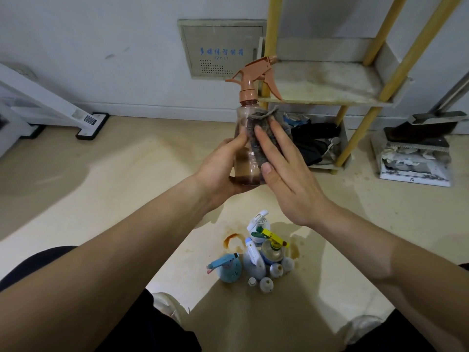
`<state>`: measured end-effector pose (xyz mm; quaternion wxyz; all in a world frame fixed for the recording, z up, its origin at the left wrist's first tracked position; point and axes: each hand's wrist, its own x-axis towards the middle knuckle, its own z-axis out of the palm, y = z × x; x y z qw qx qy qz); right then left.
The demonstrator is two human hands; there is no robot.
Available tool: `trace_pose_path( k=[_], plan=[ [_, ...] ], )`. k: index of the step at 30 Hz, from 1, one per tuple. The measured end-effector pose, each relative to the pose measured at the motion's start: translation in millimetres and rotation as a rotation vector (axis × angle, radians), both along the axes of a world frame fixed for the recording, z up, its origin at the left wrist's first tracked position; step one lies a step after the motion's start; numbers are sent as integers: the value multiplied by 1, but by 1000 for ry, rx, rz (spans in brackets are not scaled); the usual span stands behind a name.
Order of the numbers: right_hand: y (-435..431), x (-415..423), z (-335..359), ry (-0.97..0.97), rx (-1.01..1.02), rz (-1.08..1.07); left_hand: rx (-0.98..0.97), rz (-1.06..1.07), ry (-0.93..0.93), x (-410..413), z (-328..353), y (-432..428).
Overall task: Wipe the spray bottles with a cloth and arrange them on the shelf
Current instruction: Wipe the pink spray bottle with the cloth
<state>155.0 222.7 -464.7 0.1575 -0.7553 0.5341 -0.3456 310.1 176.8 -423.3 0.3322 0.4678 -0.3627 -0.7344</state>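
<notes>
Brown spray bottle, likely light and slick: being gripped low by left hand; cloth being pressed by flat right hand.

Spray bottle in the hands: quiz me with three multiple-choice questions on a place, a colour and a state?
1. Where are the other bottles? A on a table; B on the floor; C in a box.
2. The trigger head of the held spray bottle is: A green; B orange-brown; C black.
3. The right hand is: A idle; B clenched in a fist; C pressing the cloth on the bottle.
B, clustered low on the floor; B, plainly orange-brown; C, straight fingers lie on the cloth.
</notes>
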Motion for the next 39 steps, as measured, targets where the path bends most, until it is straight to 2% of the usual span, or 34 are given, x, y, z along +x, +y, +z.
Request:
trace_pose_path(
  k=[3,8,11,15,20,26,28,30,34,39],
  plan=[
    [-6,-4,2,-251,107,-41,72,-12,61,3,2,0],
    [-13,-15,9,-722,333,-116,15,-133,105,8,-3,2],
    [-14,-15,13,-813,342,-109,-18,-175,127,9,-5,4],
    [-12,-15,12,-795,304,-28,-32,-241,171,11,-6,1],
    [-13,-16,14,-322,81,-82,-88,-217,189,8,-7,-1],
    [-5,-10,9,65,-84,-105,-133,-152,138,5,-3,-1],
    [-4,-6,7,134,-142,-98,-158,-118,125,2,-3,1],
    [-6,-4,4,53,-145,-82,-183,-90,98,-1,-1,1],
    [-9,-4,4,-323,24,-114,-152,-43,89,0,9,-6],
    [-13,-7,3,-492,73,-104,-257,-187,-122,10,7,-7]
  ],
)
